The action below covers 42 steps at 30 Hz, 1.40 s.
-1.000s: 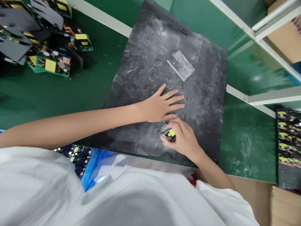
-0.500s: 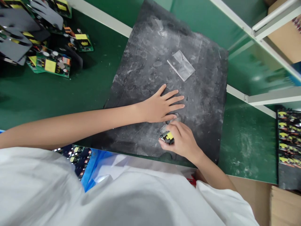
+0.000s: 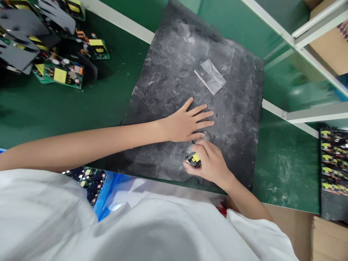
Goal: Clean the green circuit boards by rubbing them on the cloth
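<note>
My left hand point(image 3: 185, 122) lies flat on the dark, scuffed mat point(image 3: 174, 83) with its fingers spread, holding nothing. Just below its little finger, my right hand point(image 3: 210, 161) is closed round a small circuit board point(image 3: 194, 158) with a yellow part and dark parts showing. The board is held low over the mat, tilted, and my fingers hide much of it. Whether it touches the mat I cannot tell. A greyish, clear patch of material shows beside my right fingertips. Farther up the mat lies a flat, clear plastic piece point(image 3: 210, 77).
Circuit boards with yellow parts point(image 3: 59, 75) and grey sheets point(image 3: 23, 21) are heaped at the upper left of the green table point(image 3: 108, 90). A tray of boards point(image 3: 334, 159) stands at the right. A blue bin point(image 3: 104, 194) sits below the front edge. White frame bars point(image 3: 312, 116) cross the right side.
Both hands hold the same poses, and my right hand keeps its grip on the circuit board. The whole view has shifted very slightly.
</note>
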Motion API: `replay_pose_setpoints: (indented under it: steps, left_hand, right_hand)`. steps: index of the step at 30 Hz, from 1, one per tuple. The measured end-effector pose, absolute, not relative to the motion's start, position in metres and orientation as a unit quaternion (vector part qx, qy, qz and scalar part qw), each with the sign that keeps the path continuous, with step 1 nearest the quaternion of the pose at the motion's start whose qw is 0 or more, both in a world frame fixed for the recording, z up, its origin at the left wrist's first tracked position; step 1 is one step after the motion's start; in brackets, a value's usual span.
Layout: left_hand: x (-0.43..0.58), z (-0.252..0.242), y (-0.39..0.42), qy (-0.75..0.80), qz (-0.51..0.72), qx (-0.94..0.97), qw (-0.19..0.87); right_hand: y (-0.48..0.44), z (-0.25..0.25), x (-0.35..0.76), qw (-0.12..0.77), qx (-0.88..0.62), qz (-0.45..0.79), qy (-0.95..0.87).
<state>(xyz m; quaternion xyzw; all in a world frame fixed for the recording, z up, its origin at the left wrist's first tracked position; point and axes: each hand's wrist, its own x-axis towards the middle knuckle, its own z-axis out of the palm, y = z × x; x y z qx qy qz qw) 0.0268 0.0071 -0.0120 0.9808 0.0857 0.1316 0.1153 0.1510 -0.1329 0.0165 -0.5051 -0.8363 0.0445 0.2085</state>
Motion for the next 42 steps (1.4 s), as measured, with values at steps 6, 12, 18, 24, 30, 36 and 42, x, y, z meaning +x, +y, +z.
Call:
replay_pose_setpoints:
  steps: [6,12,18,24,30,36,42]
  left_hand:
    - [0.027,-0.0121,0.0072,0.086,0.131,0.981,0.114]
    - [0.0275,-0.011,0.0071,0.087,0.118,0.982,0.115]
    - [0.0267,-0.0111,0.0069,0.088,0.121,0.982,0.113]
    - [0.0271,-0.0093,0.0061,0.089,0.116,0.983,0.112]
    - [0.0271,-0.0109,0.0064,0.086,0.136,0.979,0.122]
    - [0.027,-0.0096,0.007,0.086,0.117,0.981,0.126]
    - [0.0271,-0.0103,0.0068,0.084,0.112,0.983,0.121]
  right_hand:
    - [-0.133,0.0174,0.151,0.205,-0.506,0.044,-0.837]
    - [-0.1332,0.0168,0.1516,0.205,-0.505,0.047,-0.837]
    - [-0.1323,0.016,0.1522,0.212,-0.499,0.056,-0.838]
    - [-0.1296,0.0172,0.1531,0.215,-0.495,0.068,-0.839]
    - [-0.1297,0.0174,0.1512,0.207,-0.496,0.067,-0.841]
    - [-0.1331,0.0178,0.147,0.213,-0.494,0.069,-0.84]
    - [-0.1334,0.0171,0.1488,0.223,-0.501,0.075,-0.833]
